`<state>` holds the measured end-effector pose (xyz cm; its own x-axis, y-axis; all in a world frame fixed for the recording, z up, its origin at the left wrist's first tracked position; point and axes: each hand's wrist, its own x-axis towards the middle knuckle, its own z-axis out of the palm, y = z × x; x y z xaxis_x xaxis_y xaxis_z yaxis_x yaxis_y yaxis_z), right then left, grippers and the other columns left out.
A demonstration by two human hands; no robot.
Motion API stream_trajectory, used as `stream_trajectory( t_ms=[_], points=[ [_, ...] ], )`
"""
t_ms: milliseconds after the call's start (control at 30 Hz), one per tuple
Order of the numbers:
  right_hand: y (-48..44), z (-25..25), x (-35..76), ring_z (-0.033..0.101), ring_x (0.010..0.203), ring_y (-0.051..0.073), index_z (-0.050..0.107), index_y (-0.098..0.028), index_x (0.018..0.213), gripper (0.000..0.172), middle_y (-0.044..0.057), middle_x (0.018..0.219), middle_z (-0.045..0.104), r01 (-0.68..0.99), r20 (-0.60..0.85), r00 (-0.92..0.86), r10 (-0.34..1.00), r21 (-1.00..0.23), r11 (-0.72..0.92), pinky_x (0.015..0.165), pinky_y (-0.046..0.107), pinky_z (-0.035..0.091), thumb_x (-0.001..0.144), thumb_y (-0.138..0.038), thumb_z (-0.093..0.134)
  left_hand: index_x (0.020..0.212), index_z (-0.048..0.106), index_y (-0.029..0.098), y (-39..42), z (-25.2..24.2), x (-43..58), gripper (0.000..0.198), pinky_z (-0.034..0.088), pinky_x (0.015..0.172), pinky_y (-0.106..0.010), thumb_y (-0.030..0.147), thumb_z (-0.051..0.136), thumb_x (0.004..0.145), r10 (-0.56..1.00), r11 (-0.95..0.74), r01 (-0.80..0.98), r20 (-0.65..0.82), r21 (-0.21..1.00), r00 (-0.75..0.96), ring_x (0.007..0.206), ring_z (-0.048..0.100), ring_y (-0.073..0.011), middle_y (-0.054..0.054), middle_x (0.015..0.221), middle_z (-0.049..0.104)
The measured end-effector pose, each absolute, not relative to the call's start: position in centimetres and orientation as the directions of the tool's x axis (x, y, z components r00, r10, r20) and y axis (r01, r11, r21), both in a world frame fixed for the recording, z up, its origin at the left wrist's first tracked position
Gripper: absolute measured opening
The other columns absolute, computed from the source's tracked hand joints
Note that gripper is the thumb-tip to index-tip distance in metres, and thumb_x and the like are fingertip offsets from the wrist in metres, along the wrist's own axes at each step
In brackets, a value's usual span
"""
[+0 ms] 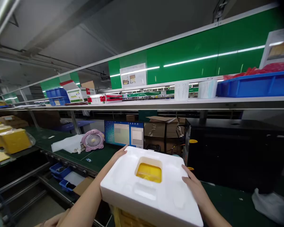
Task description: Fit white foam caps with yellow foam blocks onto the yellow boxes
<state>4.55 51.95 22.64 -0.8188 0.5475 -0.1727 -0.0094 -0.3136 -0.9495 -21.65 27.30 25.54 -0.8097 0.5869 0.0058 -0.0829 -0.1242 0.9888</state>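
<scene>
A white foam packing block (156, 192) with a square opening showing yellow (148, 172) sits on top of a yellow item (127, 218), held up in front of me. My left hand (119, 154) grips its far left edge, fingers curled over the rim. My right hand (194, 186) presses flat against its right side, fingers together along the edge. Both hands hold the block between them.
A computer monitor (124, 134) and a pink desk fan (93, 140) stand on the green bench (99, 157). A large black box (236, 151) sits to the right, cardboard boxes (163, 132) behind. Yellow wrapped packs (14, 140) lie at left. A blue bin (255, 83) rests on the shelf above.
</scene>
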Motion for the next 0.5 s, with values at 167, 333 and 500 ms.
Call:
stream_trajectory(
  t_ms=[167, 333, 500],
  points=[
    [51.6, 22.4, 5.6, 0.049, 0.112, 0.026, 0.038, -0.026, 0.132, 0.068, 0.004, 0.137, 0.036, 0.079, -0.189, -0.775, 0.604, -0.976, -0.204, 0.080, 0.033, 0.049, 0.068, -0.044, 0.056, 0.134, 0.034, 0.018, 27.2, 26.0, -20.6, 0.083, 0.037, 0.099, -0.041, 0.039, 0.070, 0.062, 0.623, -0.177, -0.032, 0.087, 0.984, -0.778, 0.119, 0.042, -0.0324, -0.011, 0.133, 0.042],
    [51.5, 24.3, 4.6, 0.052, 0.108, 0.028, 0.042, -0.028, 0.129, 0.067, 0.004, 0.131, 0.045, 0.063, -0.150, -0.779, 0.609, -0.985, -0.162, 0.079, 0.036, 0.050, 0.066, -0.044, 0.058, 0.134, 0.033, 0.020, 26.6, 26.2, -19.6, 0.084, 0.039, 0.097, -0.039, 0.038, 0.071, 0.062, 0.621, -0.133, -0.015, 0.071, 0.991, -0.781, 0.120, 0.042, -0.0306, -0.010, 0.135, 0.040],
    [50.7, 23.1, 4.7, 0.049, 0.112, 0.028, 0.049, -0.030, 0.124, 0.064, 0.002, 0.132, 0.044, 0.022, -0.142, -0.740, 0.657, -0.982, -0.188, 0.087, 0.036, 0.047, 0.063, -0.048, 0.061, 0.135, 0.029, 0.022, 26.4, 24.5, -19.1, 0.081, 0.041, 0.096, -0.040, 0.041, 0.067, 0.066, 0.624, -0.129, -0.056, 0.037, 0.990, -0.781, 0.122, 0.040, -0.0294, -0.008, 0.141, 0.030]
  ],
)
